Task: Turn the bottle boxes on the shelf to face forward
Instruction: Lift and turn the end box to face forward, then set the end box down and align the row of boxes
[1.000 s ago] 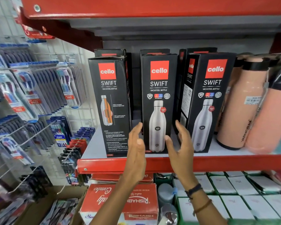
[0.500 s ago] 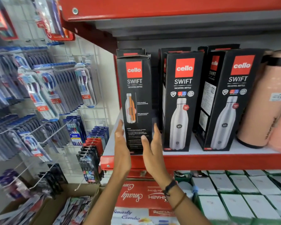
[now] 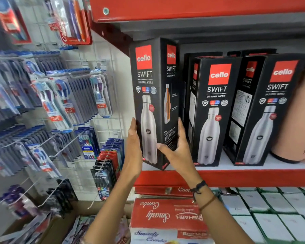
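Observation:
Three black Cello Swift bottle boxes stand along the front of the red shelf (image 3: 236, 176). The leftmost box (image 3: 154, 81) is lifted and turned at an angle, showing its steel-bottle front on the left and a side panel on the right. My left hand (image 3: 133, 148) presses flat against its left face. My right hand (image 3: 177, 150) clasps its lower right corner. The middle box (image 3: 212, 110) and the right box (image 3: 269, 111) stand upright with their bottle fronts facing out. More black boxes stand behind them.
A peach flask (image 3: 296, 120) stands at the shelf's right end. Toothbrush packs (image 3: 99, 95) hang on a wire grid to the left. Below the shelf lie a red-and-white carton (image 3: 165, 215) and rows of white boxes (image 3: 271, 208). A red shelf (image 3: 201, 7) overhangs above.
Both hands moved from the middle box to the leftmost box, took hold of it, lifted it and rotated it so that its bottle front shows. The view shifted left.

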Demonstrator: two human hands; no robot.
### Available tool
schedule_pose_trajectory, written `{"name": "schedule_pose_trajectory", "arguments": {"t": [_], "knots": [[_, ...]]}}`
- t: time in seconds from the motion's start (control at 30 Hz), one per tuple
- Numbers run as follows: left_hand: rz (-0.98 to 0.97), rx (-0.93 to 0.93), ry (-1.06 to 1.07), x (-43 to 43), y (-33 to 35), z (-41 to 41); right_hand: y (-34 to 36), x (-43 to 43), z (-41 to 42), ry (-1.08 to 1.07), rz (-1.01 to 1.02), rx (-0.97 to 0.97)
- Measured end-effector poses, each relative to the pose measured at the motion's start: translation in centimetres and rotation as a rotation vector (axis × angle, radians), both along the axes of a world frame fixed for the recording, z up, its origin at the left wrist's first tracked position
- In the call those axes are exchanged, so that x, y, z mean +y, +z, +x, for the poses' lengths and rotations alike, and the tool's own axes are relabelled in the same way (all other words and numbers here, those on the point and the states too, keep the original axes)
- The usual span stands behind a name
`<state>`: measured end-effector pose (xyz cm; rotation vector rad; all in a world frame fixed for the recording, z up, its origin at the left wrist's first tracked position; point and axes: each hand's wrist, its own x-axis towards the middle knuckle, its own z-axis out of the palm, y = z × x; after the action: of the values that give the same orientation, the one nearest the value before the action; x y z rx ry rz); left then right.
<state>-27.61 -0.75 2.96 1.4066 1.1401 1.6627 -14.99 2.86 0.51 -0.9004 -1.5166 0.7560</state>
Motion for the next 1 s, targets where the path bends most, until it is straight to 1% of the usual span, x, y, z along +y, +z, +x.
{"name": "schedule_pose_trajectory", "arguments": {"t": [0.17,0.23,0.37,0.53,0.63,0.73,0.9,1.0], "knots": [[0.048,0.07,-0.054,0.5,-1.0,-0.5,-0.6,0.6,1.1,0.073,-0.009,-0.042],[0.046,0.096,-0.067,0.8,-1.8,-0.6,-1.0,0.9,1.3,0.048,-0.01,-0.054],[0.033,0.08,-0.08,0.6,-2.9,-0.3,-1.8,1.4,1.4,-0.015,0.0,-0.099],[-0.007,0.112,-0.087,0.5,-3.8,-0.4,-2.8,1.2,1.1,-0.048,-0.003,-0.027],[-0.016,0.078,-0.071,0.4,-4.1,-0.6,-2.9,0.4,1.0,-0.079,0.001,-0.02],[-0.011,0.069,-0.05,0.3,-3.9,-0.7,-2.9,0.2,1.2,-0.11,-0.017,0.035],[0.013,0.101,-0.064,-0.6,-3.8,-0.3,-2.6,-0.4,1.6,-0.016,-0.118,0.151],[-0.001,0.101,-0.069,-1.3,-4.0,-0.3,-2.4,-1.3,1.9,0.025,-0.129,0.185]]}}
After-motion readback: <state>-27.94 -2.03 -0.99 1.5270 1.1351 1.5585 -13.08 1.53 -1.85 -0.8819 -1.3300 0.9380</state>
